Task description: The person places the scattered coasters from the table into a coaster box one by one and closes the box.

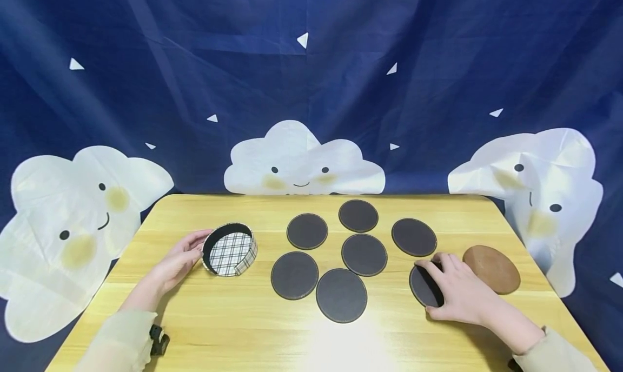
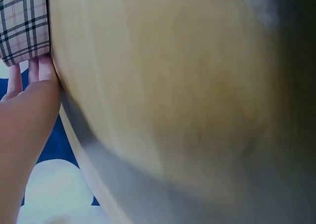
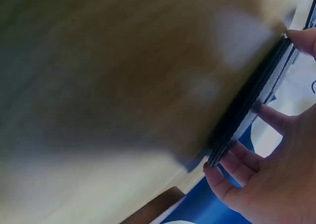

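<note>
A round, open-topped coaster holder in black-and-white plaid (image 1: 245, 258) with a dark inner wall stands on the left of the table. My left hand (image 1: 181, 261) holds it by its left side, fingers and thumb against the outer wall; its fingertips are partly hidden behind the plaid wall (image 2: 24, 29) in the left wrist view. On the right, my right hand (image 1: 459, 291) grips a round black coaster (image 1: 422, 286) by its edges, thumb on the near side and fingers on the far side. Edge-on in the right wrist view, the coaster (image 3: 247, 110) shows dark layered lines.
Several black coasters lie flat across the middle, among them a front one (image 1: 342, 296) and a back one (image 1: 358, 216). A brown disc (image 1: 491, 269) lies beyond the right hand. Behind the wooden table (image 1: 219, 329) hangs a blue curtain (image 1: 340, 91) with clouds.
</note>
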The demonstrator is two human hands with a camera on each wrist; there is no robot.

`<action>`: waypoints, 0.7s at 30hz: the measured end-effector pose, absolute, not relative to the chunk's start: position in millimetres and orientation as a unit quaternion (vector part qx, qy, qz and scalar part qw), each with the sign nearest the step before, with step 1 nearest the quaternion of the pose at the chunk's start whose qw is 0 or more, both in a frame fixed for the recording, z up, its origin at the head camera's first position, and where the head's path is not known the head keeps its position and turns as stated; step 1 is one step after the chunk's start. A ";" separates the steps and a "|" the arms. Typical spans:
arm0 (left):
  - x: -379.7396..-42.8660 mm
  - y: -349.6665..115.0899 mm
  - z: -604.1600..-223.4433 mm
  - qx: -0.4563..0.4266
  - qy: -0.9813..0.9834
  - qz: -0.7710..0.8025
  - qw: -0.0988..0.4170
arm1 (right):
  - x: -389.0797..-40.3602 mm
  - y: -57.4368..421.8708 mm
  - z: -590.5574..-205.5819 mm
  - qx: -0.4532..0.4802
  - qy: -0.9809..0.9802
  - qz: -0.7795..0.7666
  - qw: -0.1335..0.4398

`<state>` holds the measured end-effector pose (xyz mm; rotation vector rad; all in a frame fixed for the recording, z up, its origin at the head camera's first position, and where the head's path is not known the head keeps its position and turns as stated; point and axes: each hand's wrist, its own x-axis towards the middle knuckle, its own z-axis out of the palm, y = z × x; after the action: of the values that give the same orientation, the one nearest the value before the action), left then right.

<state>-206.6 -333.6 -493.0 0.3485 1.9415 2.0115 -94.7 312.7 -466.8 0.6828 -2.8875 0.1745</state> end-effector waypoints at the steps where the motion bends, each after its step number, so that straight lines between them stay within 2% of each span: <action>1: -206.9 -333.0 -493.1 0.119 0.681 0.704 0.161 | -94.7 312.1 -466.3 0.226 -0.969 0.056 0.080; 8: -207.8 -333.7 -493.7 0.126 0.673 0.711 0.161 | -103.4 303.3 -458.0 0.230 -0.967 0.050 0.098; 21: -209.3 -330.9 -494.1 0.115 0.684 0.701 0.166 | -146.1 259.5 -430.7 0.273 -0.953 0.065 0.117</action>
<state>-209.3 -330.9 -494.1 0.3287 1.9479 1.9950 -146.1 259.5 -430.7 0.8000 -2.7893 0.1896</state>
